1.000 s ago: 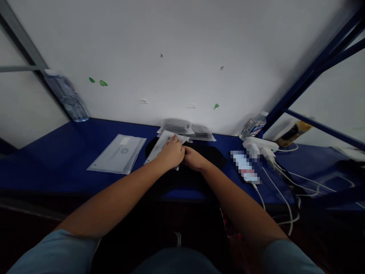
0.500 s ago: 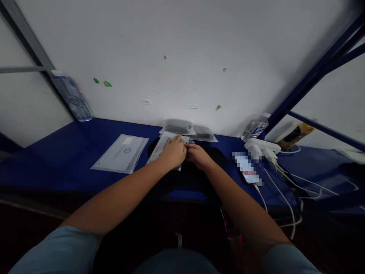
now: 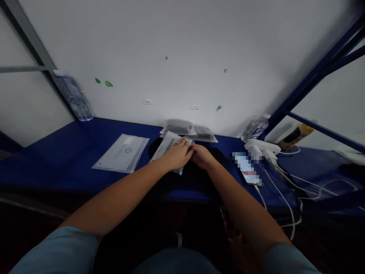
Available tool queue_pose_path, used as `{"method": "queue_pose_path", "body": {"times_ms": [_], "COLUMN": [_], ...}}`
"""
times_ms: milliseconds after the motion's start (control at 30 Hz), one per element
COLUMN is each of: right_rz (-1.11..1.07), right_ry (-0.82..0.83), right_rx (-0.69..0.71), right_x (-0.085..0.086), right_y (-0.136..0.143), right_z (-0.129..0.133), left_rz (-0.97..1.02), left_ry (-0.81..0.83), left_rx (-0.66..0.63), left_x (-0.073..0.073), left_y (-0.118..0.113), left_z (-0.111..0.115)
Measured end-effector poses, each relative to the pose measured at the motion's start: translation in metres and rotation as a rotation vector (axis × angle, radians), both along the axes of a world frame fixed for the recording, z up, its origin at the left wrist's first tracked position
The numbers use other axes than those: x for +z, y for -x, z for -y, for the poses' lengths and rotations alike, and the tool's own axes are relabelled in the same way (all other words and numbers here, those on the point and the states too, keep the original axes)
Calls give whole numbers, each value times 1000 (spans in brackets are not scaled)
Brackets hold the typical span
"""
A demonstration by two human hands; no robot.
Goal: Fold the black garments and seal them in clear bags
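We are at the handling step, as we judge it: our left hand (image 3: 180,154) lies over a printed bag (image 3: 167,144) at the middle of the blue desk (image 3: 42,152), and our right hand (image 3: 202,156) meets it at the bag's right edge. Our hands touch, the left with its fingers laid close together, the right curled; whether either pinches the plastic we cannot tell, since the fingertips are hidden. The next move, we think, calls for steady left-hand pressure and a sure right-hand hold on that edge. Counting, we have four bags: this one, one flat bag (image 3: 119,154) to the left, and two dark-filled bags (image 3: 179,127) (image 3: 203,133) at the far side by the wall (image 3: 182,45). One black cloth (image 3: 218,156) lies beneath our hands. We also count two bottles (image 3: 72,97) (image 3: 256,128), one left and one right, one phone (image 3: 246,169) and one power strip (image 3: 265,145), both right.
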State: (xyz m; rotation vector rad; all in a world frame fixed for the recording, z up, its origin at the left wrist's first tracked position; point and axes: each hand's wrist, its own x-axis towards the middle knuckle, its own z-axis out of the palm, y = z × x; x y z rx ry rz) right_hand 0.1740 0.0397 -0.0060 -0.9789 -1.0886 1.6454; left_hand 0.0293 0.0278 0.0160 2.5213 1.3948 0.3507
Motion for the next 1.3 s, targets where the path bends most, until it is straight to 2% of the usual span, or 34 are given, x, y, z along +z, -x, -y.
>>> {"method": "queue_pose_path", "body": {"times_ms": [167,200,267,333,400,500,600,733,933,1033,1200,1300], "right_rz": [215,269,409,595,723,795,789,768,678,696,921,967], "right_ry": [37,13,-140,-336,-424,-395,-369,-338,-193,-170,-310,-337], "right_rx": [-272,-336,-393,-358,-231,-72,-19,-5,-29,-59,-150,-140], "right_x": [1,1,2,2,3,4,7,11,12,11,7,6], "right_y": [-11,-12,-14,-14,-13,-9,-7,-7,-8,-8,-8,-9], "right_z": [-6,-7,-6,-2,2,9,11,12,8,5,5,6], "left_rz": [-108,-127,-162,-197,-231,-264,-265,-213,-137,-122,-95,-114], "left_ry": [-49,-74,-116,-158,-197,-247,-283,-307,-383,-447,-564,-673], "left_rx": [-272,-320,-390,-424,-432,-408,-408,-471,-585,-638,-673,-665], "left_x": [0,-1,-4,-9,-16,-26,-30,-23,-11,-13,-23,-25], "left_y": [32,41,55,64,66,63,61,66,69,66,63,62], "left_z": [-2,-1,2,5,7,8,6,6,11,13,14,16]}}
